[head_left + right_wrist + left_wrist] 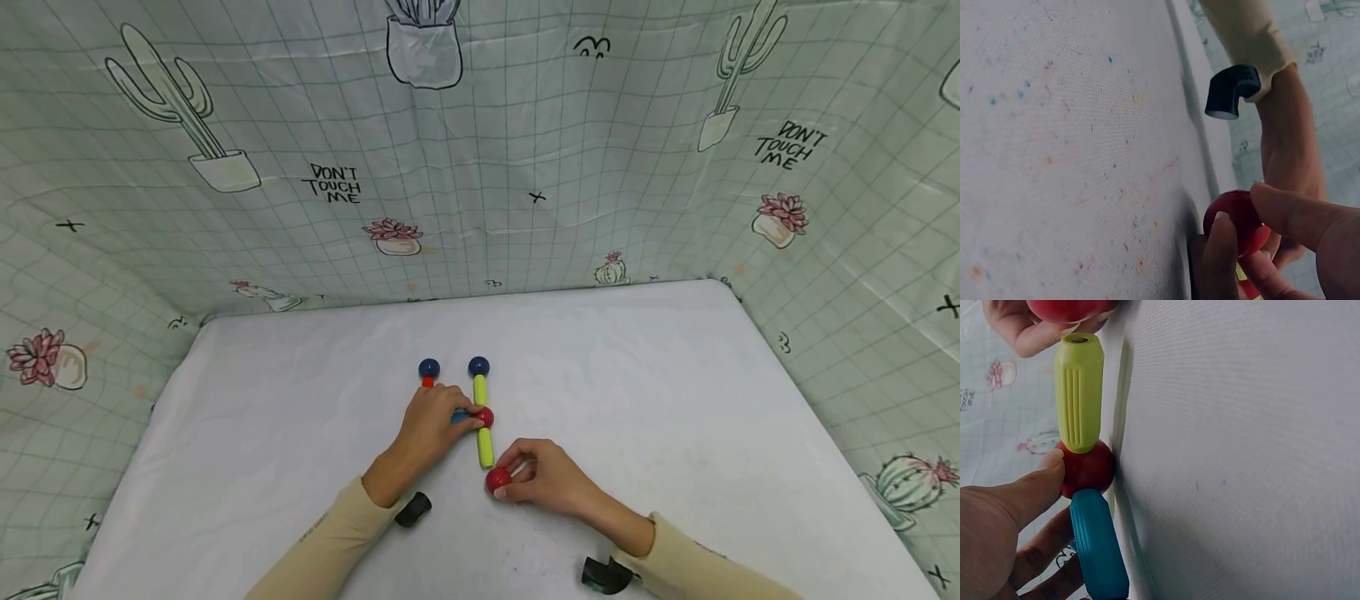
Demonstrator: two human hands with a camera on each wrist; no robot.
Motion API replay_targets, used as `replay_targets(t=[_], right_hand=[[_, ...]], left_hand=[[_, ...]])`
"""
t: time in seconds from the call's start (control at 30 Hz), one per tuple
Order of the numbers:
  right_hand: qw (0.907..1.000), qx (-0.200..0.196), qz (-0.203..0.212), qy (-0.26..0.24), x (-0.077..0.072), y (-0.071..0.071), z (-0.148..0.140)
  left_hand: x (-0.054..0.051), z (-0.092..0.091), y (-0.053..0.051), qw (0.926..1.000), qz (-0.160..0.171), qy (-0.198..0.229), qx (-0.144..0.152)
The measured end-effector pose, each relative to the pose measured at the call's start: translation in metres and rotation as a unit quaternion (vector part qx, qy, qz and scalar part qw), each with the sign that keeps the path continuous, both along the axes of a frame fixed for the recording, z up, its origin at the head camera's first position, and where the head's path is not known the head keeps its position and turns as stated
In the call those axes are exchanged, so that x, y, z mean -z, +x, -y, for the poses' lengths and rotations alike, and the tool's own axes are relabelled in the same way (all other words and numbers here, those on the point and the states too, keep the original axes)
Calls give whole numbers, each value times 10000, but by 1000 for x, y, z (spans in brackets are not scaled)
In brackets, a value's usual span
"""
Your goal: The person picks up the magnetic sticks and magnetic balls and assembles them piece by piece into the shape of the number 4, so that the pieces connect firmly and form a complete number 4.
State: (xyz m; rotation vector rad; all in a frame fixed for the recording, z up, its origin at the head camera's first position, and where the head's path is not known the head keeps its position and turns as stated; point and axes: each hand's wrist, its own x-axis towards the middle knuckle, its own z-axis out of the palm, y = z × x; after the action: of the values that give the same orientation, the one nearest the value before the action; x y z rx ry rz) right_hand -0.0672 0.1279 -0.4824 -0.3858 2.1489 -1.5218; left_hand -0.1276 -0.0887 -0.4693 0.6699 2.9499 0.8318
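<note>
In the head view my left hand (431, 421) pinches a red ball (487, 417) in the middle of a magnetic stick-and-ball figure. Two yellow-green sticks meet that ball, an upper one (480, 390) and a lower one (485, 448), plus a blue stick (1099, 544) partly under my hand. Dark blue balls cap the upper stick (478, 367) and a red stick (427, 382), whose lower part my hand hides. My right hand (551, 479) pinches a second red ball (1232, 219) just beside the lower stick's free end; whether they touch I cannot tell.
A white cloth (637, 400) covers the table, with small coloured specks in the right wrist view. Black wrist cameras (413, 509) sit by both cuffs. A cactus-print curtain (487, 167) stands behind and along the sides.
</note>
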Motion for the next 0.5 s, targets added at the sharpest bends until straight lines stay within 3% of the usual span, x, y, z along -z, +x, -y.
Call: replay_targets(t=[0.5], right_hand=[[9996,234,-148,113,-2,2,10]], left_hand=[[4,0,0,9998,-200,-23,14]])
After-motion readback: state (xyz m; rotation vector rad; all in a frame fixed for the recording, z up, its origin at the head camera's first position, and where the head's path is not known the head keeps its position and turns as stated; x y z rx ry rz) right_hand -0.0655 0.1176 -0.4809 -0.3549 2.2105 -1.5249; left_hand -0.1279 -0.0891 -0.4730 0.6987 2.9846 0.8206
